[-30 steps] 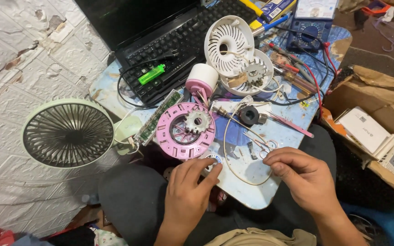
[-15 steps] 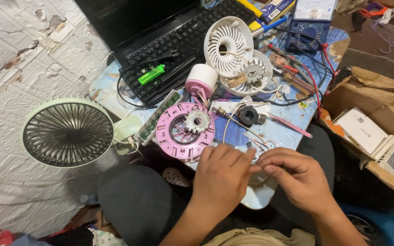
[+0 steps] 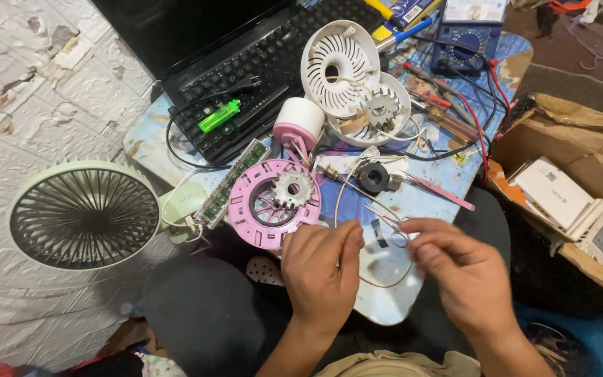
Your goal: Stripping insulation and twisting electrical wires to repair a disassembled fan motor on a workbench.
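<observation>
My left hand (image 3: 322, 272) hovers knuckles-up over the near part of the blue work board (image 3: 392, 307), its fingers curled beside the pink round fan housing (image 3: 270, 206). What lies under those fingers is hidden. My right hand (image 3: 465, 276) is to its right, with fingertips pinched on a thin wire (image 3: 399, 237) that ends in a small loop. A small dark part (image 3: 380, 234) lies on the board between the two hands. A white toothed motor core (image 3: 292, 188) sits in the pink housing.
A green circuit strip (image 3: 232, 183), pink-and-white cylinder (image 3: 298, 122), black ring (image 3: 373, 176), pink tweezers (image 3: 435, 190) and white grilles (image 3: 340, 59) crowd the board. A laptop (image 3: 259, 63) with a green lighter (image 3: 219, 115) lies behind. Pale green fan (image 3: 85, 213) left, multimeter (image 3: 465, 38) back, cardboard box (image 3: 574, 202) right.
My left hand slid right toward the right hand, then drew back a little. The right hand lifted slightly with the wire pinched. The parts on the board stayed put.
</observation>
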